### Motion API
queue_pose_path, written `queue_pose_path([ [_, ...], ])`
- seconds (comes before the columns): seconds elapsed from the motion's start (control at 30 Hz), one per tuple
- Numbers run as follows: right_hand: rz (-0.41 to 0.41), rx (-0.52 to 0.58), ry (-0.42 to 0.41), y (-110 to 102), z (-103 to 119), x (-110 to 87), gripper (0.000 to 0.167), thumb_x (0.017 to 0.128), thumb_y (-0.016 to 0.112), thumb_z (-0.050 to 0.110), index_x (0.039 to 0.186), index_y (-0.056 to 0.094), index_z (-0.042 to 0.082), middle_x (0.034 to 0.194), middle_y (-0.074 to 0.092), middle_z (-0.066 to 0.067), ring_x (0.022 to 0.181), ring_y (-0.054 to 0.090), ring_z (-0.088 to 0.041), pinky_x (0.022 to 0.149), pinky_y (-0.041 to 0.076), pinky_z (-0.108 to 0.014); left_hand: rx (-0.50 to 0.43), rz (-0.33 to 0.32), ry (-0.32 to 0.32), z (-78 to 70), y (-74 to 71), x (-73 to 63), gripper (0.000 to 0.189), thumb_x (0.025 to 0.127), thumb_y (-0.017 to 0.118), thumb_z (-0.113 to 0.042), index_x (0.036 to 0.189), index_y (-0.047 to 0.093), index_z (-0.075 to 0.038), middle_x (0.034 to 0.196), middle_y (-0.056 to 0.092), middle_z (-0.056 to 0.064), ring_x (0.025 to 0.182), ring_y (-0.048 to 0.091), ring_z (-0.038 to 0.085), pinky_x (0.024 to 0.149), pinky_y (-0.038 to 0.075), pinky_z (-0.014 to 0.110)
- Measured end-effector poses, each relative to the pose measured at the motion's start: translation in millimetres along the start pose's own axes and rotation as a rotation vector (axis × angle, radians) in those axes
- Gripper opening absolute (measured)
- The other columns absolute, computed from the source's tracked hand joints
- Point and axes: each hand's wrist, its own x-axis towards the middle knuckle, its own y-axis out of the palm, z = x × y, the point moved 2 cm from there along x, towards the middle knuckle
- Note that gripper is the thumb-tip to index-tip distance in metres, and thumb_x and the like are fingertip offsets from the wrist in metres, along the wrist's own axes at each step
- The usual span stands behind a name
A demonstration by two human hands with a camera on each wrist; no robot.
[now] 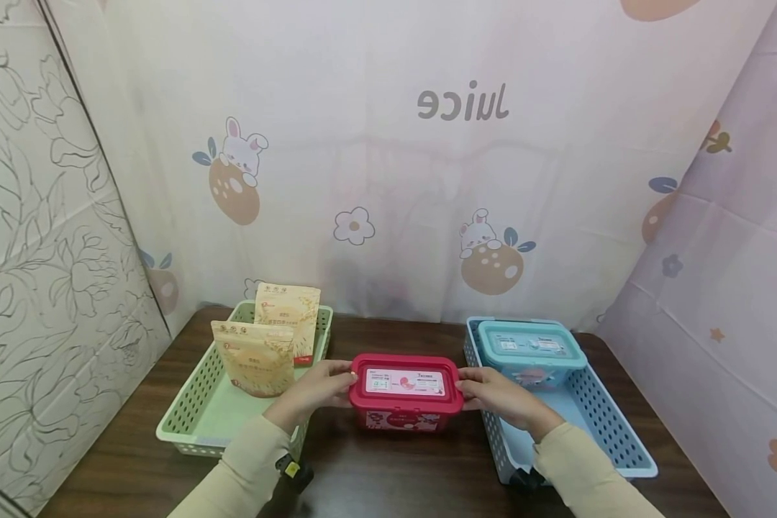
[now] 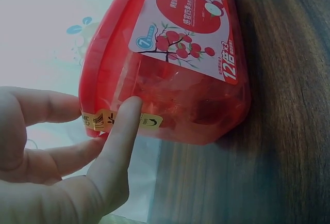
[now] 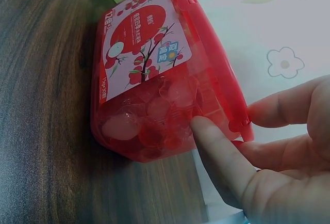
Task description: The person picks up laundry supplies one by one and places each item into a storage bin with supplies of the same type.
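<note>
A red laundry pod box (image 1: 406, 392) with a lid and a printed label is at the middle of the dark wooden table (image 1: 401, 475). At its left end my left hand (image 1: 320, 392) grips it, fingertips on the lid rim and thumb along the side wall. My right hand (image 1: 508, 399) holds the opposite end in much the same way. Through the clear red wall of the box (image 3: 154, 100), rounded pods show in the right wrist view. A cherry-patterned label (image 2: 191, 25) faces the left wrist camera. Whether the base touches the tabletop cannot be told for sure.
To the left is a green basket (image 1: 191, 410) with two yellow pouches (image 1: 255, 360) standing in it. A blue basket (image 1: 611, 414) on the right holds a turquoise lidded box (image 1: 531, 349) at its back. Patterned curtains (image 1: 388, 165) hang behind and beside the table.
</note>
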Motion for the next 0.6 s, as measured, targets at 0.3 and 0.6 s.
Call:
queue_pose_path([
  [0.3,0.021,0.037,-0.024,-1.8,1.5,-1.5,0.062,0.102,0.059,0.024,0.145,0.035,-0.013,0.129,0.059,-0.021,0.106,0.066,-0.030,0.095,0.053,-0.047,-0.007,-0.001,0.008,0.6,-2.1,-1.1,0.052,0.099,0.056,-0.011,0.139,0.042,0.018,0.114,0.066,0.024,0.096,0.070,0.033,0.082,0.059,0.044],
  [0.6,-0.039,0.094,-0.029,-5.2,-3.5,-1.1,0.063,0.101,0.061,0.027,0.146,0.037,-0.009,0.131,0.058,-0.021,0.104,0.066,-0.027,0.093,0.055,-0.043,-0.066,-0.020,0.027,-2.3,-6.4,-2.3,0.052,0.098,0.061,-0.015,0.140,0.046,0.013,0.121,0.064,0.025,0.096,0.070,0.031,0.081,0.060,0.043],
])
